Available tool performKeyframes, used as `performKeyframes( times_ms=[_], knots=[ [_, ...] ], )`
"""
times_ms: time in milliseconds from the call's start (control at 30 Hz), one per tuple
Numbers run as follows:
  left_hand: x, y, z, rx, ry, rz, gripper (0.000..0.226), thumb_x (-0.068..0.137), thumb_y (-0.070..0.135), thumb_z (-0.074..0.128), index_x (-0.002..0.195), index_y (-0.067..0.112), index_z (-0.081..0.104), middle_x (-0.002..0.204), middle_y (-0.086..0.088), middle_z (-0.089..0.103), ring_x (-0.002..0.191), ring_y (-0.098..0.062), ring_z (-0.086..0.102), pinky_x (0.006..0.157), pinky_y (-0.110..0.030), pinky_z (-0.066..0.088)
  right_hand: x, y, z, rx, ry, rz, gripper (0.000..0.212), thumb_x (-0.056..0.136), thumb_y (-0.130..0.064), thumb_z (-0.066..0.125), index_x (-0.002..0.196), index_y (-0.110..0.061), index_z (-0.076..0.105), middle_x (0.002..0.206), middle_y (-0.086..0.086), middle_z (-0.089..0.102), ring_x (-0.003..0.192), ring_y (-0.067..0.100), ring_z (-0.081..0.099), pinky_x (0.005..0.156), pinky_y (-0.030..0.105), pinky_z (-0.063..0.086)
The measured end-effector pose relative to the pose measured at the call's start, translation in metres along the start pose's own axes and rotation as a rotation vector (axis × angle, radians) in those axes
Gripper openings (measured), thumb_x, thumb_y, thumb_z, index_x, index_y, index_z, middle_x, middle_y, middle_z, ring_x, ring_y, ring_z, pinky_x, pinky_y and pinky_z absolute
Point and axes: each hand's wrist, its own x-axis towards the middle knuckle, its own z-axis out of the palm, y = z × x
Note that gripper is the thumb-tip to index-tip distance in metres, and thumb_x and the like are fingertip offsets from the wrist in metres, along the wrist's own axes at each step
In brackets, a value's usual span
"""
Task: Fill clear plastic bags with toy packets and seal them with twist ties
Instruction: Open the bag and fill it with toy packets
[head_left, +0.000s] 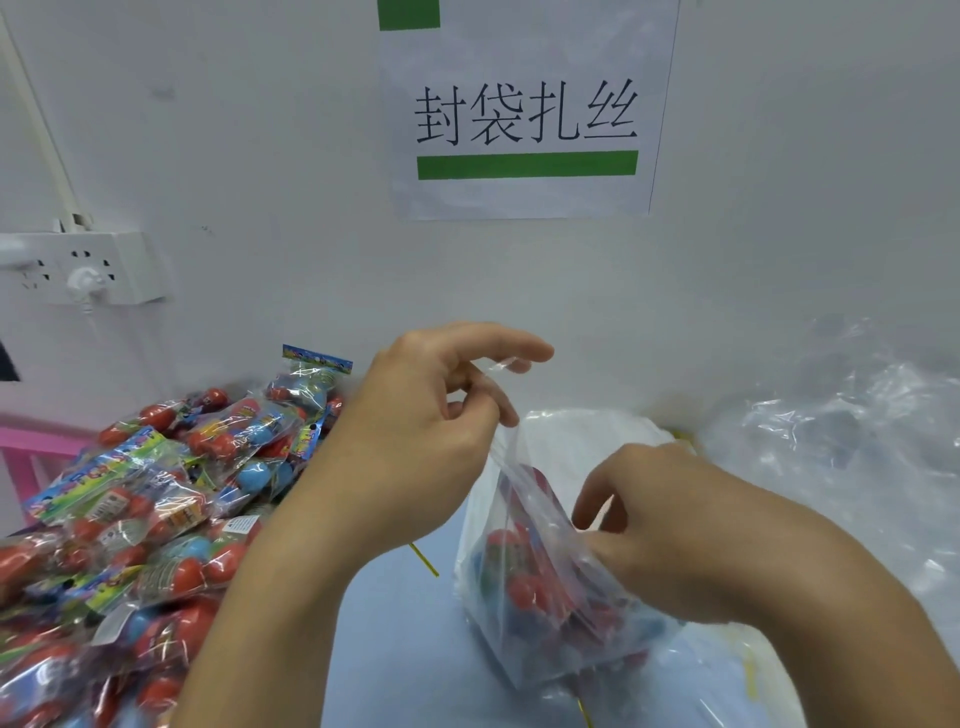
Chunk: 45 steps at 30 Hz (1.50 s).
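A clear plastic bag (540, 587) holding red and blue toy packets stands on the blue table in front of me. My left hand (415, 441) pinches the bag's top edge and holds it up. My right hand (670, 525) grips the bag's right side lower down, fingers curled into the plastic. A big heap of toy packets (130, 519) lies at the left. One gold twist tie (423, 558) lies on the table between my forearm and the bag; another (584, 714) pokes out below the bag.
A pile of empty clear bags (841, 426) fills the right side. The white wall with a paper sign (524, 114) stands close behind. A power strip (83, 267) hangs on the wall at left. A pink frame (31, 441) shows at the far left.
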Motion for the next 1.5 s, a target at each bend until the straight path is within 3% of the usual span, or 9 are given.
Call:
performKeyframes(
  times_ms=[67, 300, 500, 633, 900, 1100, 1233, 1400, 1500],
  knots=[
    [0.000, 0.000, 0.001, 0.014, -0.013, 0.007, 0.053, 0.089, -0.013, 0.042, 0.103, 0.027, 0.074, 0.085, 0.010, 0.068, 0.051, 0.002, 0.057, 0.046, -0.005, 0.034, 0.003, -0.002, 0.007, -0.057, -0.036, 0.043, 0.046, 0.086, -0.068, 0.056, 0.102, -0.025, 0.059, 0.097, -0.008, 0.064, 0.080, 0.012, 0.064, 0.072, 0.029, 0.057],
    [0.000, -0.004, 0.001, 0.070, -0.011, 0.005, 0.053, 0.091, -0.008, 0.041, 0.102, 0.033, 0.073, 0.098, 0.012, 0.069, 0.071, -0.003, 0.065, 0.051, -0.006, 0.036, 0.013, -0.004, 0.015, -0.083, 0.018, 0.052, 0.050, 0.097, -0.058, 0.045, 0.065, -0.020, 0.039, 0.066, -0.003, 0.045, 0.052, 0.013, 0.040, 0.047, 0.025, 0.031],
    [0.000, -0.005, 0.002, 0.081, -0.043, 0.004, 0.053, 0.090, -0.009, 0.042, 0.103, 0.033, 0.072, 0.098, 0.012, 0.069, 0.073, -0.004, 0.066, 0.050, -0.008, 0.040, 0.019, -0.003, 0.020, -0.078, -0.021, 0.077, 0.014, 0.092, -0.027, 0.055, 0.080, -0.018, 0.054, 0.081, 0.000, 0.054, 0.064, 0.014, 0.052, 0.051, 0.023, 0.039],
    [0.002, -0.010, 0.001, 0.057, -0.017, 0.006, 0.053, 0.090, -0.009, 0.042, 0.102, 0.033, 0.073, 0.098, 0.012, 0.069, 0.074, -0.003, 0.065, 0.048, -0.010, 0.038, 0.015, -0.002, 0.012, -0.108, 0.049, 0.054, 0.015, 0.083, -0.016, 0.055, 0.069, -0.016, 0.051, 0.067, -0.001, 0.049, 0.051, 0.014, 0.042, 0.039, 0.019, 0.026],
    [0.004, -0.019, 0.000, 0.055, 0.020, 0.016, 0.052, 0.092, -0.007, 0.042, 0.103, 0.034, 0.072, 0.100, 0.013, 0.069, 0.079, -0.005, 0.065, 0.050, -0.012, 0.040, 0.008, -0.003, 0.001, 0.022, 0.144, 0.017, 0.022, 0.082, -0.021, 0.057, 0.089, -0.005, 0.069, 0.070, 0.011, 0.066, 0.053, 0.023, 0.046, 0.051, 0.030, 0.039],
    [0.003, -0.020, -0.009, -0.074, 0.049, 0.010, 0.026, 0.096, 0.035, 0.052, 0.120, 0.041, 0.060, 0.105, 0.009, 0.066, 0.077, -0.012, 0.071, 0.060, -0.030, 0.056, 0.006, -0.003, 0.001, 0.006, 0.088, 0.034, 0.022, 0.084, -0.017, 0.056, 0.096, -0.003, 0.068, 0.065, 0.004, 0.052, 0.056, 0.023, 0.039, 0.051, 0.028, 0.033],
    [0.008, -0.056, -0.012, -0.085, 0.171, -0.145, 0.028, 0.104, 0.009, 0.040, 0.108, 0.024, 0.063, 0.096, 0.000, 0.069, 0.070, -0.019, 0.071, 0.054, -0.033, 0.052, 0.005, -0.003, 0.002, -0.009, 0.066, 0.041, 0.014, 0.083, -0.012, 0.054, 0.084, -0.001, 0.062, 0.060, 0.002, 0.043, 0.056, 0.022, 0.034, 0.051, 0.030, 0.030],
    [0.001, -0.117, 0.012, 0.252, -0.358, -0.378, 0.029, 0.101, 0.006, 0.044, 0.102, 0.022, 0.067, 0.101, 0.002, 0.072, 0.086, -0.012, 0.067, 0.072, -0.027, 0.054, 0.005, -0.001, 0.003, -0.023, 0.048, 0.045, 0.022, 0.089, -0.018, 0.056, 0.069, -0.013, 0.050, 0.058, 0.000, 0.040, 0.054, 0.020, 0.033, 0.050, 0.028, 0.029],
    [-0.004, -0.129, 0.032, 0.153, -0.437, -0.366, 0.030, 0.100, 0.006, 0.046, 0.104, 0.021, 0.072, 0.100, 0.011, 0.073, 0.086, -0.008, 0.066, 0.074, -0.032, 0.054, 0.006, 0.000, 0.004, -0.021, 0.044, 0.045, 0.023, 0.088, -0.017, 0.056, 0.066, -0.014, 0.051, 0.058, -0.001, 0.041, 0.053, 0.018, 0.034, 0.048, 0.026, 0.029]
  ],
)
